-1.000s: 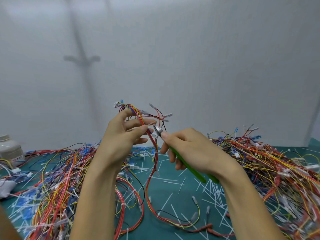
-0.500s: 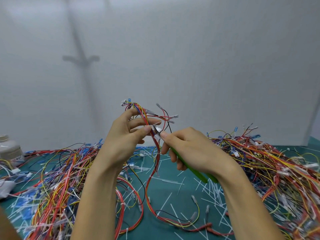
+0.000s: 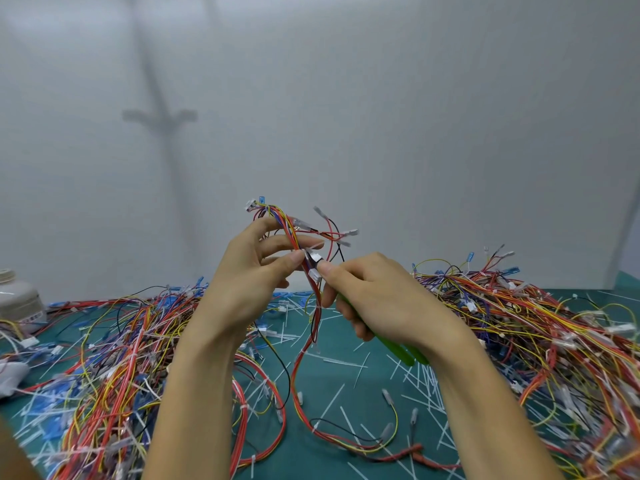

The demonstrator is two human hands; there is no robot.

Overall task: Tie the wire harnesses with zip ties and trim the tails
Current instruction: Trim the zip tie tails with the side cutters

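My left hand (image 3: 249,282) pinches a multicoloured wire harness (image 3: 296,341) between thumb and fingers, holding it up above the green mat. Its connector ends fan out above my fingers and its lower part hangs down to the mat. My right hand (image 3: 377,303) grips green-handled cutters (image 3: 398,351), whose metal jaws (image 3: 313,259) sit against the harness right beside my left thumb tip. Whether the jaws touch a zip tie I cannot tell.
Piles of coloured wire harnesses lie on the left (image 3: 104,358) and right (image 3: 540,334) of the green mat (image 3: 332,375). Several cut white zip-tie tails (image 3: 343,362) are scattered on it. A white jar (image 3: 17,299) stands at the far left. A white wall rises behind.
Both hands and the harness have shifted slightly right and up; the cutter jaws have moved closer to the harness beside my left thumb.
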